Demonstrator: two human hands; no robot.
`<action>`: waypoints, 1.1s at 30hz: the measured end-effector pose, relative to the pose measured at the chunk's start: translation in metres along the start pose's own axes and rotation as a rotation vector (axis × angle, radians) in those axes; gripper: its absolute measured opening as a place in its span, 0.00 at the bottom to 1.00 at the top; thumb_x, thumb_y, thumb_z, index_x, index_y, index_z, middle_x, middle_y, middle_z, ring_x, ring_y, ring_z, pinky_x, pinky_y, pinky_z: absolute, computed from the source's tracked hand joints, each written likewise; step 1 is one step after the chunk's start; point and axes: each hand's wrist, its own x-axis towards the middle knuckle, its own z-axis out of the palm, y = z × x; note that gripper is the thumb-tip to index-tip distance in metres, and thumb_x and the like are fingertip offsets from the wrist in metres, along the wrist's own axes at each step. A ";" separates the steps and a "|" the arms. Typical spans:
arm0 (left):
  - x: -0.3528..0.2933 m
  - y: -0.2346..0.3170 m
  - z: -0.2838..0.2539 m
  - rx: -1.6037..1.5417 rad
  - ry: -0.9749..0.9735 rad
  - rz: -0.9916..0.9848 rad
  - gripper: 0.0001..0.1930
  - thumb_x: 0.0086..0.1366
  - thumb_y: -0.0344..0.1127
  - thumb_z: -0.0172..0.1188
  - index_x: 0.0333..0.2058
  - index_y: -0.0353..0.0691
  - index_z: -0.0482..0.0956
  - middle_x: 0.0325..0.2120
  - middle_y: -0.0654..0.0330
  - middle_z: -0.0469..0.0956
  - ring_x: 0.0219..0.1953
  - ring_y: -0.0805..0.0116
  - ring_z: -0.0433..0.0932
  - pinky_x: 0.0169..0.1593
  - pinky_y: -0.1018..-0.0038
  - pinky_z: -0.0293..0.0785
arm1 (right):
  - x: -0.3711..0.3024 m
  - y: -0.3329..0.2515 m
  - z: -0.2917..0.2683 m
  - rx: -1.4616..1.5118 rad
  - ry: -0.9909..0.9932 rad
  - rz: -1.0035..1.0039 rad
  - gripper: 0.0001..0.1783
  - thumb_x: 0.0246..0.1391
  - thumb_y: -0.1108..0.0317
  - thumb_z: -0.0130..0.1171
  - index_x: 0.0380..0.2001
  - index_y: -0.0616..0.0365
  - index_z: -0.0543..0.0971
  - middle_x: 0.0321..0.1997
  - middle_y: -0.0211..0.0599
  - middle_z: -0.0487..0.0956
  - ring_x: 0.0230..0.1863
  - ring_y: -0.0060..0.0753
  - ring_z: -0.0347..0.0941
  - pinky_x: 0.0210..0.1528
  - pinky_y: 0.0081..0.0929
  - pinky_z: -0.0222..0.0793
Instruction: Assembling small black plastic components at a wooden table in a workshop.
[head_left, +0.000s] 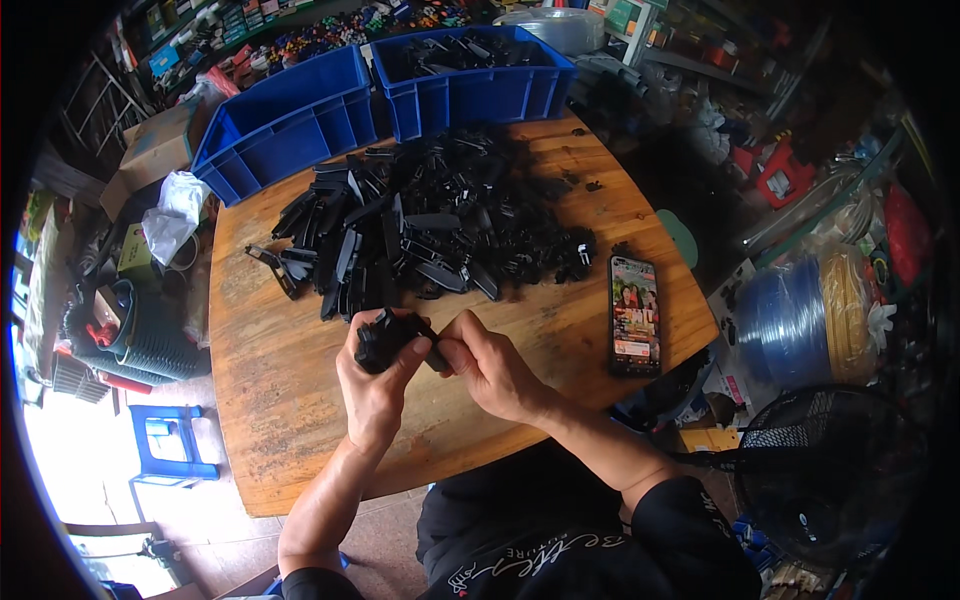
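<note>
Just in front of a heap of black plastic parts [430,220], my two hands meet over the wooden table [300,400]. My left hand [376,385] is closed around a black plastic part [380,342], with the thumb laid across it. The fingers of my right hand [490,370] pinch the right end of a dark piece [432,350] beside that thumb. Whether the two dark pieces are joined, I cannot tell. The heap holds long, narrow clip-like pieces, with smaller dark bits toward its right side.
Two blue crates stand along the far edge: the left crate [285,125] and the right crate [480,100], which holds more black parts. A lit phone [635,315] lies at the table's right. A black fan [820,480] and tubing coils [790,310] stand right; a blue stool [172,440] stands left.
</note>
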 end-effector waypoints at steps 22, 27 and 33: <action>0.087 0.010 -0.018 -0.626 -0.015 -0.490 0.18 0.57 0.42 0.50 0.43 0.39 0.71 0.38 0.54 0.76 0.44 0.53 0.74 0.48 0.52 0.70 | 0.008 0.028 -0.066 -1.054 0.137 0.042 0.11 0.49 0.70 0.54 0.38 0.59 0.74 0.37 0.42 0.69 0.41 0.46 0.64 0.43 0.39 0.63; 0.230 0.023 0.037 -0.698 -0.134 -0.359 0.21 0.55 0.47 0.52 0.44 0.39 0.68 0.39 0.50 0.73 0.43 0.50 0.73 0.46 0.50 0.69 | -0.002 0.018 -0.059 -0.928 0.104 -0.082 0.10 0.44 0.76 0.58 0.33 0.59 0.75 0.33 0.38 0.67 0.38 0.42 0.64 0.41 0.36 0.63; 0.327 0.064 0.064 -0.378 0.128 -0.117 0.31 0.53 0.53 0.55 0.50 0.38 0.65 0.41 0.48 0.69 0.43 0.55 0.71 0.46 0.56 0.68 | 0.005 0.043 -0.051 -0.747 0.065 -0.110 0.14 0.41 0.79 0.59 0.35 0.58 0.74 0.32 0.38 0.69 0.37 0.43 0.66 0.43 0.35 0.62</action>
